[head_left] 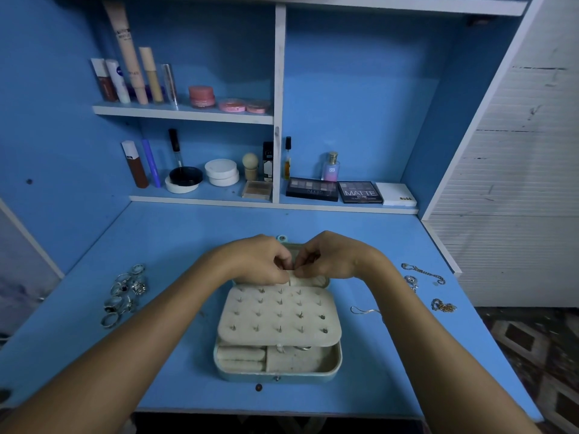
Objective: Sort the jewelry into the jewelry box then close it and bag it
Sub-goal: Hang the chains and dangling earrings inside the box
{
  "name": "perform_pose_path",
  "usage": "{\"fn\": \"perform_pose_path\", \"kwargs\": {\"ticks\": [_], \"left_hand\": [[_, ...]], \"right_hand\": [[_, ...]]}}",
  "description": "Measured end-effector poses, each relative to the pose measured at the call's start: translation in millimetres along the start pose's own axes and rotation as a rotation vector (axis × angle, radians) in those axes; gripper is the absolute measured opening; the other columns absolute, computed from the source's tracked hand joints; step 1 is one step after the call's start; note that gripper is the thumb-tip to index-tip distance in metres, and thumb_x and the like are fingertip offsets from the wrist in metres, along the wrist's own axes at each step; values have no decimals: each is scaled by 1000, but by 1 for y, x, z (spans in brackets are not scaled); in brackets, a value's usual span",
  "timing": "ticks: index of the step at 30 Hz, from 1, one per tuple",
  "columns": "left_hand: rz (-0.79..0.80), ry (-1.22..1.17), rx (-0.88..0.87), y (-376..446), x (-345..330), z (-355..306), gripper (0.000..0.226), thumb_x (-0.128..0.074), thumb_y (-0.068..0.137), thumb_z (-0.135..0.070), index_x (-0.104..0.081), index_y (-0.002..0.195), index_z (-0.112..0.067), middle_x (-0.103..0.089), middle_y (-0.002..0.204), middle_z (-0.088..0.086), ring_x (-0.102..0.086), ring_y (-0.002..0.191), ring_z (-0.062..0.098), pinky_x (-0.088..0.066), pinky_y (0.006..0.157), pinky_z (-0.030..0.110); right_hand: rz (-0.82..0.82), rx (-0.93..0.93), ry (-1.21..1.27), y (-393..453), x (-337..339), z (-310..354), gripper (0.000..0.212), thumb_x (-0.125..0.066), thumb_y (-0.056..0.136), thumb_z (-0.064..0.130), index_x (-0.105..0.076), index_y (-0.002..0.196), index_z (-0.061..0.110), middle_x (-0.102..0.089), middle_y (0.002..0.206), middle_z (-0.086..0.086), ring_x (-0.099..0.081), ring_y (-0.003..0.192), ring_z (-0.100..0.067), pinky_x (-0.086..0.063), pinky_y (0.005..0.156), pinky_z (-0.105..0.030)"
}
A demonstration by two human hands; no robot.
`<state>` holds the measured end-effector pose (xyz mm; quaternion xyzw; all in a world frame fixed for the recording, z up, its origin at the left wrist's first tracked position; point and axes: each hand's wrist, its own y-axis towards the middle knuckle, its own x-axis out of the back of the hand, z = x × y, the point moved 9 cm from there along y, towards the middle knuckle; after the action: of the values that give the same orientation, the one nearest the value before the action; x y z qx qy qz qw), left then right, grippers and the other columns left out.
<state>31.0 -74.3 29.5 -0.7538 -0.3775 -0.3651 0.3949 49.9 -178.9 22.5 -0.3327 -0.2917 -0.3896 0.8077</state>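
Fingertips of our left hand and right hand pinch something small, unidentifiable, over the open pale-teal jewelry box; light, fiddly, slippery silver rings need pinching.

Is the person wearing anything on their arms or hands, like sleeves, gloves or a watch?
No. Both arms are bare as far as the picture shows, with no sleeves in view. The left hand and right hand have no gloves, and no watch or bracelet shows on either wrist. Rings on the fingers cannot be made out.

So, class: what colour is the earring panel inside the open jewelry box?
Cream or off-white, studded with small metal posts; the earring panel shows best in the head view.
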Motion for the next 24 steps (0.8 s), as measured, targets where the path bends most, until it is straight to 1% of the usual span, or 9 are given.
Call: {"fn": "perform_pose_path", "kwargs": {"ticks": [3,5,8,10,12,15,17,21,24], "left_hand": [[24,-7,21,0,-1,-2,13,-61,90,-34,-71,86,-28,-61,79,-15,-54,71,6,-39,62,23],[46,15,44,1,-2,-1,19,-60,90,-36,-70,77,-25,-59,74,-11,-51,67,8,-39,60,23],[63,85,82,2,-3,0,35,-59,89,-37,-59,57,-25,-50,60,-11,-46,60,9,-36,56,24],[54,108,94,3,-2,-1,40,-60,89,-37,-52,51,-25,-45,57,-11,-42,56,9,-34,54,23],[45,115,81,2,1,-3,34,-61,88,-35,-57,55,-26,-50,61,-12,-46,59,7,-36,55,22],[7,71,50,-1,12,0,14,-61,88,-31,-73,81,-31,-65,84,-18,-60,80,4,-48,68,21],[-84,42,29,-3,26,6,18,-57,90,-25,-73,93,-34,-66,93,-21,-60,81,0,-44,68,16],[-135,36,12,-4,37,15,24,-58,88,-19,-72,90,-39,-68,93,-18,-56,70,-6,-39,62,13],[-74,22,34,-3,26,21,20,-61,86,-22,-73,85,-39,-71,91,-21,-62,79,-4,-51,74,20]], "right_hand": [[3,0,27,-2,0,0,5,-74,87,26,-72,85,30,-65,81,15,-59,77,-2,-43,73,-19],[8,-2,38,-2,0,-1,5,-74,87,26,-72,85,30,-65,81,15,-58,78,-2,-43,73,-19],[10,-1,51,-2,0,-1,4,-74,87,27,-73,85,29,-66,84,13,-60,81,-4,-44,75,-20],[11,-1,59,-3,-1,-2,4,-74,86,27,-73,84,30,-67,85,13,-60,82,-5,-44,75,-20],[9,-2,62,-3,-1,-3,6,-74,87,27,-72,83,31,-66,84,14,-60,82,-4,-45,75,-20],[2,-3,66,-2,0,-4,6,-73,88,26,-72,84,30,-67,84,14,-61,83,-5,-46,78,-21],[5,-10,39,-2,-2,-4,6,-71,90,27,-71,85,31,-66,87,14,-60,84,-5,-46,79,-21],[-7,-21,-14,0,-3,-3,4,-70,90,29,-71,87,31,-67,89,13,-61,86,-4,-49,82,-22],[-8,-30,-17,0,-3,-2,7,-70,90,27,-70,84,31,-66,87,14,-60,84,-4,-49,82,-23]]}}
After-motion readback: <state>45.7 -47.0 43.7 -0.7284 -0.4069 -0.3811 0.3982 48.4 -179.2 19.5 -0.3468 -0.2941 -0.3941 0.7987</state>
